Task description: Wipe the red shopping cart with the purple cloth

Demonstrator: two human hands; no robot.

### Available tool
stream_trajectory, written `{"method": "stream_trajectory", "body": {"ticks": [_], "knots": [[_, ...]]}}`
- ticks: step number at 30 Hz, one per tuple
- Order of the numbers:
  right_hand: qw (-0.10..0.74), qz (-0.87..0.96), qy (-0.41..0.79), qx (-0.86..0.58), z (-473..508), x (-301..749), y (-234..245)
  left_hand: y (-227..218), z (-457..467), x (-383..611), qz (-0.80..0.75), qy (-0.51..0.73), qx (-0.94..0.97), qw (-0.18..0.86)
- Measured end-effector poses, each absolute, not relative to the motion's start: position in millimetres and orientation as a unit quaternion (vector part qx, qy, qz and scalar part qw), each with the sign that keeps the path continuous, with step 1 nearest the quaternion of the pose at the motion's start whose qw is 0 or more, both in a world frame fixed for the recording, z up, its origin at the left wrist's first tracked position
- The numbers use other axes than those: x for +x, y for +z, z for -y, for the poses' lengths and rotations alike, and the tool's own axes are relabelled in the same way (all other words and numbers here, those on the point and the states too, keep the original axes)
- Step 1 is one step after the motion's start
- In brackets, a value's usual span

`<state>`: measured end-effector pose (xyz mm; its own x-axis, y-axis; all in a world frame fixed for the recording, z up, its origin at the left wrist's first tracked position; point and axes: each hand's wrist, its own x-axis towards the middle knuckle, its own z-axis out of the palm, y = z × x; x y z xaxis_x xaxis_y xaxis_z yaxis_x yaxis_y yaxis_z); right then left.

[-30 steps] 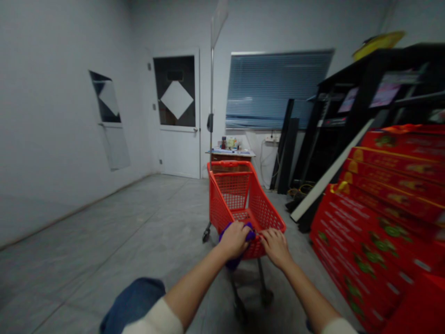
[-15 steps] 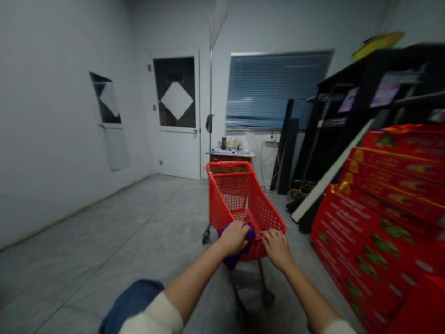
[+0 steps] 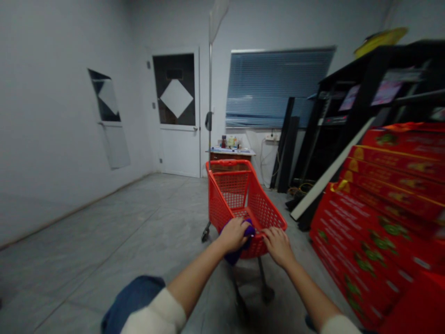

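A red plastic shopping cart (image 3: 267, 206) stands in front of me with its near rim under my hands. My left hand (image 3: 233, 235) is closed on a purple cloth (image 3: 234, 256), pressed against the near left part of the rim. Part of the cloth hangs down outside the basket, and some bunches up by the fingers. My right hand (image 3: 278, 243) rests on the near right rim with its fingers curled over the edge. The basket looks bare inside where it shows. A tall thin pole (image 3: 210, 83) rises at the cart's far left corner.
Stacked red cartons (image 3: 378, 227) line the right side, beside a black shelf rack (image 3: 368, 69) and a leaning white board (image 3: 330, 171). Behind the cart are a small cabinet (image 3: 231, 153) with bottles, a window with blinds (image 3: 278, 88) and a white door (image 3: 179, 150). Grey floor lies to the left.
The view has shifted very slightly. The left hand and cloth have moved a little up along the rim; the right hand stays nearly in place on it.
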<state>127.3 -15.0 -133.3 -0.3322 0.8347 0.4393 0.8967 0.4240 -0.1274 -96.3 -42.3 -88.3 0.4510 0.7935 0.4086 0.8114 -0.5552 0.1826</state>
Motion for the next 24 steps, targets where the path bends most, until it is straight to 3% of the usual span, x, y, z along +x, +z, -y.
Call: {"method": "stream_trajectory", "body": {"ticks": [12, 24], "knots": [[0.19, 0.829, -0.071, -0.522, 44.6, 91.7, -119.6, -78.8, 11.0, -158.0, 0.539, -0.238, -0.808, 0.024], [0.141, 0.828, -0.076, -0.538, 26.4, 98.4, -108.6, -103.0, 47.1, -122.0, 0.522, -0.229, -0.82, 0.045]]}}
